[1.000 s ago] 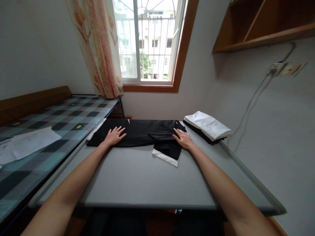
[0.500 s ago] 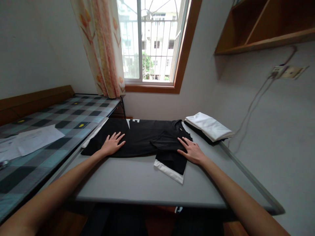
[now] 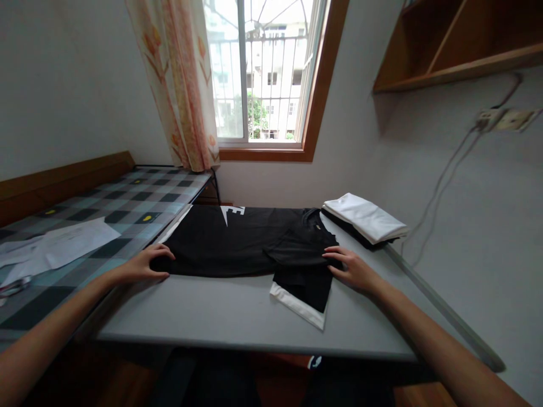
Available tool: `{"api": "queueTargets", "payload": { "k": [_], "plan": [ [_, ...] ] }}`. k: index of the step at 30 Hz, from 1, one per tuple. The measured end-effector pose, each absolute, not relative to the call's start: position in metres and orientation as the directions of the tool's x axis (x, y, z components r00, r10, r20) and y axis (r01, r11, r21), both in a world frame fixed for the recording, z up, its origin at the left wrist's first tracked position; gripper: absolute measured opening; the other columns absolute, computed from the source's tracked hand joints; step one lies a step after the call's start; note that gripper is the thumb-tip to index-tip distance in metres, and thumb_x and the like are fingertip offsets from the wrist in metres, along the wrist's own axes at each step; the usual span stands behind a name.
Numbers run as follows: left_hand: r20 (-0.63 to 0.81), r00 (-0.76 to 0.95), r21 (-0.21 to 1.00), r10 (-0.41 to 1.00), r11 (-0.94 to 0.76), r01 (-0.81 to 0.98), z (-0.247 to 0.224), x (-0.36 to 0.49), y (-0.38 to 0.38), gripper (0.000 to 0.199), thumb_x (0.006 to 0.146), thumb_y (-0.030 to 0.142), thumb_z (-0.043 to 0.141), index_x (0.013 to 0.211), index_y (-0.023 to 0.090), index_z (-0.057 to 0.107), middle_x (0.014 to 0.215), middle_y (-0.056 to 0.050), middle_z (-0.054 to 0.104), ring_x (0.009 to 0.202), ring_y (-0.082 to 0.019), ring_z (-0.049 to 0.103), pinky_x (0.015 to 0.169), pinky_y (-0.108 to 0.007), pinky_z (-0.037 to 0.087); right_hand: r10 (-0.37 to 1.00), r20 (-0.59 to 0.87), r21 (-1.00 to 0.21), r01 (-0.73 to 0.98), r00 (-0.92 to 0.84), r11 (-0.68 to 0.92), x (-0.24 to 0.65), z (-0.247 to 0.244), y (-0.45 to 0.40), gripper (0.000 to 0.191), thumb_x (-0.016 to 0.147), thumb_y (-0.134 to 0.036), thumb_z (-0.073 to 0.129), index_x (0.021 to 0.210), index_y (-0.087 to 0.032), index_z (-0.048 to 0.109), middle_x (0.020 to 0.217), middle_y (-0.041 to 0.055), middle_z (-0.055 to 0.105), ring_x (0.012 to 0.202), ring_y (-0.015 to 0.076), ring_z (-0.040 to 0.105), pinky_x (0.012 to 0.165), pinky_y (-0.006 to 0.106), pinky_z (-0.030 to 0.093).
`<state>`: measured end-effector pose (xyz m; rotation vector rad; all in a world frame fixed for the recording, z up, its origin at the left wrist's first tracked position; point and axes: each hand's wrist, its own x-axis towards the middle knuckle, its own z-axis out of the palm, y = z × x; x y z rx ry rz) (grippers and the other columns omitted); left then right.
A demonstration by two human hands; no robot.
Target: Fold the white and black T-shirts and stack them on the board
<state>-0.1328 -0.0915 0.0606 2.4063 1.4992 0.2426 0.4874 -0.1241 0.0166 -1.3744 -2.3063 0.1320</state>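
Observation:
A black T-shirt (image 3: 237, 243) with white lettering lies folded lengthwise on the grey table. Its neckline points right, and one sleeve with a white band (image 3: 297, 305) sticks out toward me. My left hand (image 3: 146, 264) is at the shirt's lower left hem corner, thumb and fingers curved apart around the edge. At the shoulder end on the right, my right hand (image 3: 354, 271) touches the fabric with its fingertips, thumb apart from the fingers. Neither hand visibly grips the cloth.
A stack of folded white and black clothes (image 3: 365, 217) sits at the table's back right. To the left is a bed with a checked mattress (image 3: 169, 183) and loose papers (image 3: 63, 249). The grey table (image 3: 203, 311) borders the right wall, where cables (image 3: 441, 186) hang. A window stands behind.
My left hand has slid from flat on the shirt leftward to its hem corner. My right hand has shifted slightly right to the shoulder edge, its fingers less spread. The view has moved slightly.

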Motion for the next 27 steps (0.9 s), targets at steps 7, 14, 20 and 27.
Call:
{"api": "queueTargets", "payload": {
  "k": [7, 14, 20, 27],
  "plan": [
    [0.029, 0.444, 0.316, 0.895, -0.430, 0.846, 0.053, -0.147, -0.092, 0.059, 0.062, 0.030, 0.058, 0.121, 0.028, 0.065, 0.129, -0.004, 0.060, 0.121, -0.027, 0.053, 0.104, -0.035, 0.042, 0.875, 0.313, -0.398, 0.786, -0.368, 0.473, 0.487, 0.025, -0.120, 0.028, 0.083, -0.029, 0.051, 0.100, -0.023, 0.073, 0.115, 0.0082, 0.067, 0.102, 0.0241, 0.064, 0.094, 0.040, 0.049],
    [0.040, 0.406, 0.172, 0.913, -0.407, 0.897, 0.043, -0.184, -0.087, 0.056, 0.061, 0.029, 0.057, 0.115, 0.031, 0.069, 0.130, -0.003, 0.061, 0.119, -0.028, 0.056, 0.102, -0.037, 0.044, 0.878, 0.315, -0.416, 0.779, -0.359, 0.468, 0.493, 0.028, -0.116, 0.025, 0.082, -0.029, 0.050, 0.090, -0.024, 0.073, 0.108, 0.0063, 0.069, 0.097, 0.0232, 0.066, 0.089, 0.038, 0.052],
    [0.099, 0.398, 0.192, 0.912, -0.411, 0.891, 0.039, -0.173, -0.099, 0.051, 0.074, 0.041, 0.051, 0.122, 0.032, 0.065, 0.141, 0.000, 0.053, 0.125, -0.027, 0.052, 0.108, -0.041, 0.038, 0.888, 0.342, -0.376, 0.821, -0.309, 0.430, 0.490, 0.023, -0.121, 0.028, 0.086, -0.032, 0.047, 0.099, -0.023, 0.071, 0.104, 0.0073, 0.070, 0.094, 0.0239, 0.066, 0.087, 0.038, 0.051],
    [0.276, 0.223, 0.398, 0.935, -0.323, 0.859, 0.055, -0.168, -0.093, 0.044, 0.076, 0.066, 0.048, 0.090, 0.033, 0.072, 0.118, 0.003, 0.069, 0.111, -0.024, 0.060, 0.100, -0.040, 0.045, 0.925, 0.296, -0.485, 0.797, -0.236, 0.359, 0.494, 0.029, -0.120, 0.030, 0.085, -0.035, 0.047, 0.100, -0.022, 0.070, 0.100, 0.0077, 0.072, 0.091, 0.0243, 0.067, 0.085, 0.037, 0.052]
  ]
}}
